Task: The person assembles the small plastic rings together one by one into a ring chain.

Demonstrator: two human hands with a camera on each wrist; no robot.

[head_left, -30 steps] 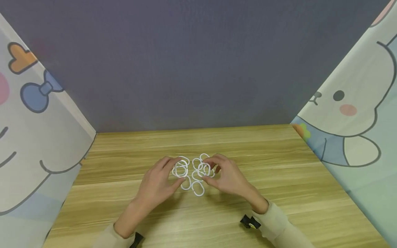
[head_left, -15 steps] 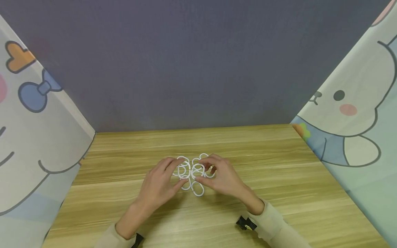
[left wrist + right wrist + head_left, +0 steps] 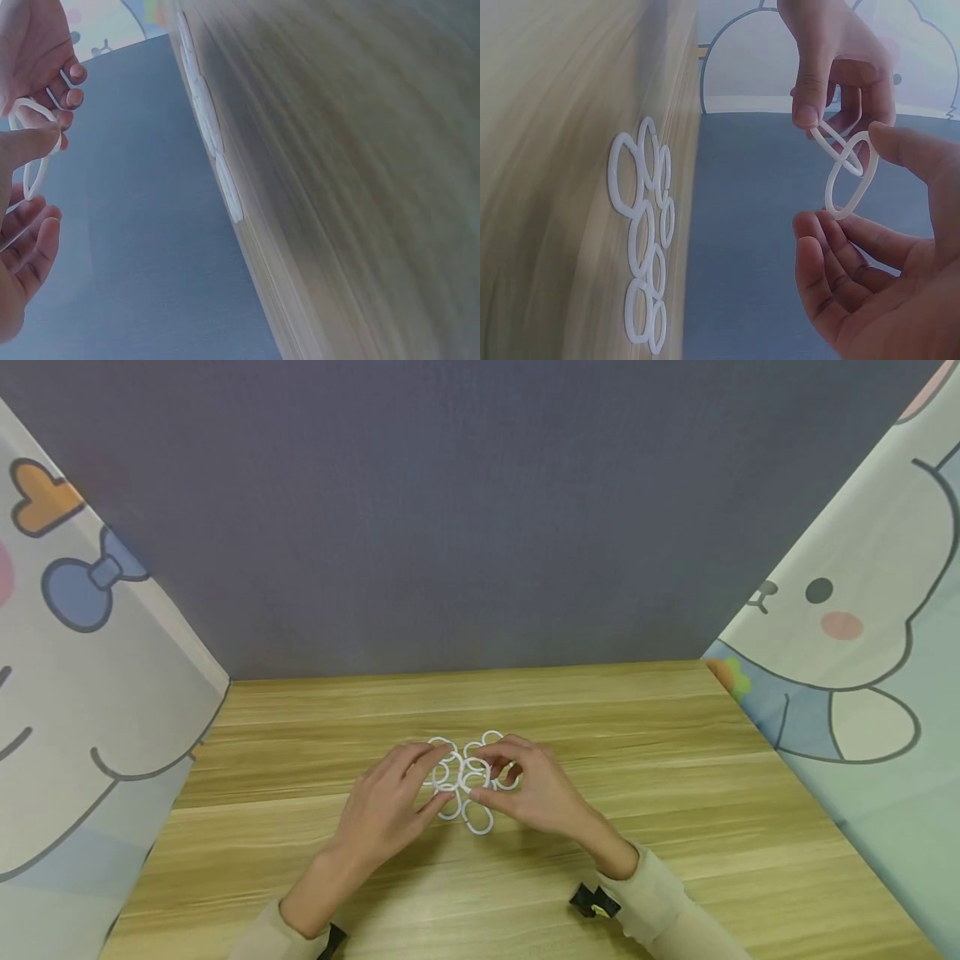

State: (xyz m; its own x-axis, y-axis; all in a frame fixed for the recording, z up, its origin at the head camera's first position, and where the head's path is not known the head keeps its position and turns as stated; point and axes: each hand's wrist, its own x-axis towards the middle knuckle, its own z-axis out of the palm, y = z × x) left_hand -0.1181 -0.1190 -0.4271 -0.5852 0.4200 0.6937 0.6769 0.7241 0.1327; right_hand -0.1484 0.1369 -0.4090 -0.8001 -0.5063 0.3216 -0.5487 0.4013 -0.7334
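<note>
My head camera looks into what seems to be a small screened-off booth: a wood-grain tabletop (image 3: 300, 852) runs up to a plain grey backdrop (image 3: 465, 527) and is closed in by a printed left panel (image 3: 112, 693) and a printed right panel (image 3: 817, 718). The panels carry childlike cartoons, including a blue bow (image 3: 78, 593) and a white animal (image 3: 840, 552), but I can't tell whether a home or a studio lies around it.
</note>
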